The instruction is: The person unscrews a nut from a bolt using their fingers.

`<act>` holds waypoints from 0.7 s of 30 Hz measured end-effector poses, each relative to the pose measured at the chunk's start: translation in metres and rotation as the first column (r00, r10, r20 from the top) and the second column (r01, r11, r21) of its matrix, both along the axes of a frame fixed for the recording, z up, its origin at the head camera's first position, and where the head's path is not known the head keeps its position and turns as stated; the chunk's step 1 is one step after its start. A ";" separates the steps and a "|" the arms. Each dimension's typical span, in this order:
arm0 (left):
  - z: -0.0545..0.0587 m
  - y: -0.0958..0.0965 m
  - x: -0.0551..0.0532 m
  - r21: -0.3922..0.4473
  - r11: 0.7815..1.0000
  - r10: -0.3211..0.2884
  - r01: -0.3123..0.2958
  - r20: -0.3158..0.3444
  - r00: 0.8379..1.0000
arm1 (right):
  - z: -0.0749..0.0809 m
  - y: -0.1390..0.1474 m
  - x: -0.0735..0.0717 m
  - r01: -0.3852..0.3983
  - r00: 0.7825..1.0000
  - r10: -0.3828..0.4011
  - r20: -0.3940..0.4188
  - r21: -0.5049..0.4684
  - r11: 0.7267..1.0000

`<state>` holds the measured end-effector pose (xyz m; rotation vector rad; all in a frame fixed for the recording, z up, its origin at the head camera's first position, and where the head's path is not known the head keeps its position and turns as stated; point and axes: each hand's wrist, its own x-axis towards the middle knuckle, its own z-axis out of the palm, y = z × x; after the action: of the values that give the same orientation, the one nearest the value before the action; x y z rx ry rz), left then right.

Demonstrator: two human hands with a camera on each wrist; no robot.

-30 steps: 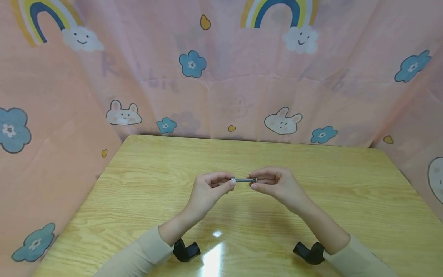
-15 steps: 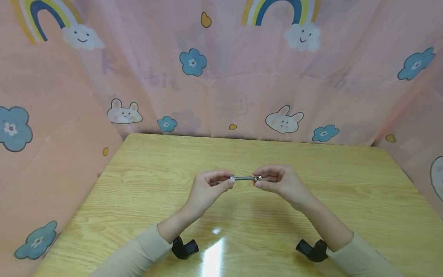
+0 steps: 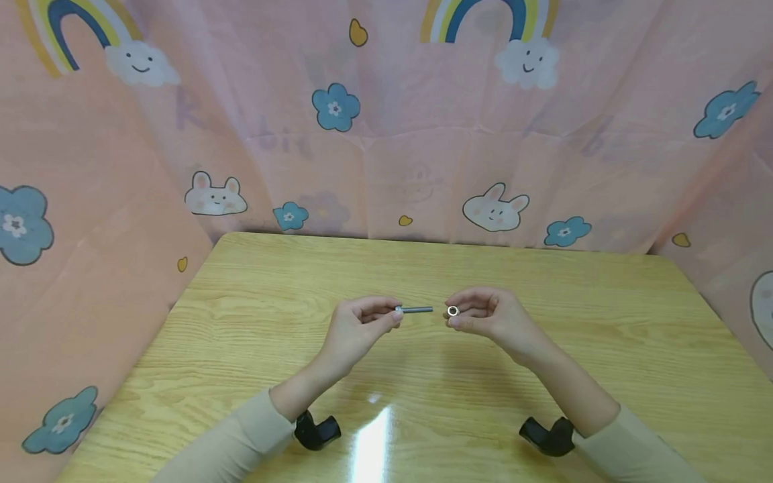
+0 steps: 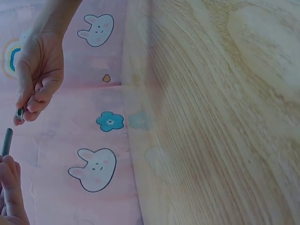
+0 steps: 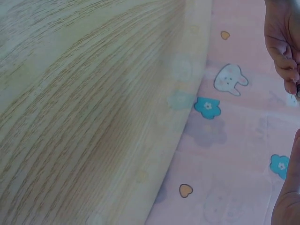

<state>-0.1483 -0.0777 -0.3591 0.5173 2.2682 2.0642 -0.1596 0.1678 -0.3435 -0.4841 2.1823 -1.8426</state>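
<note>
In the head view my left hand (image 3: 362, 329) pinches a grey metal bolt (image 3: 418, 310) by its head end, the shank pointing right. Facing it, my right hand (image 3: 492, 322) holds a small shiny nut (image 3: 453, 311) between thumb and fingertips, its hole turned toward the camera. A short gap separates the bolt's tip from the nut. The left wrist view shows the threaded bolt (image 4: 7, 142) below the nut (image 4: 19, 113), apart from it. At the right wrist view's edge, both hands are only partly in frame.
Both hands are above a wood-grain table (image 3: 290, 268). A pink curtain (image 3: 386, 161) with rabbits, flowers and rainbows hangs behind it and at the sides. Black wrist devices (image 3: 317, 431) show near both sleeves, and a bright reflection lies on the tabletop at the front.
The bolt's tip overlapped the nut earlier; now they are apart. My left hand has drawn slightly left with the bolt, my right hand slightly right, and the nut's hole now shows.
</note>
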 end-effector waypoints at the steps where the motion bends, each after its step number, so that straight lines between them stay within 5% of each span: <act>1: 0.000 -0.001 0.000 0.001 1.000 -0.001 0.001 0.003 1.000 | 0.000 0.000 0.000 0.000 1.000 0.000 0.003 0.002 1.000; 21: -0.006 -0.009 -0.010 -0.045 0.999 0.017 -0.017 0.002 1.000 | -0.002 0.012 -0.008 0.042 0.997 -0.044 0.061 0.045 0.998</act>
<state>-0.1586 -0.0865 -0.3653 0.4953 2.3199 2.0146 -0.1674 0.1801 -0.3454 -0.3690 2.2032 -1.8026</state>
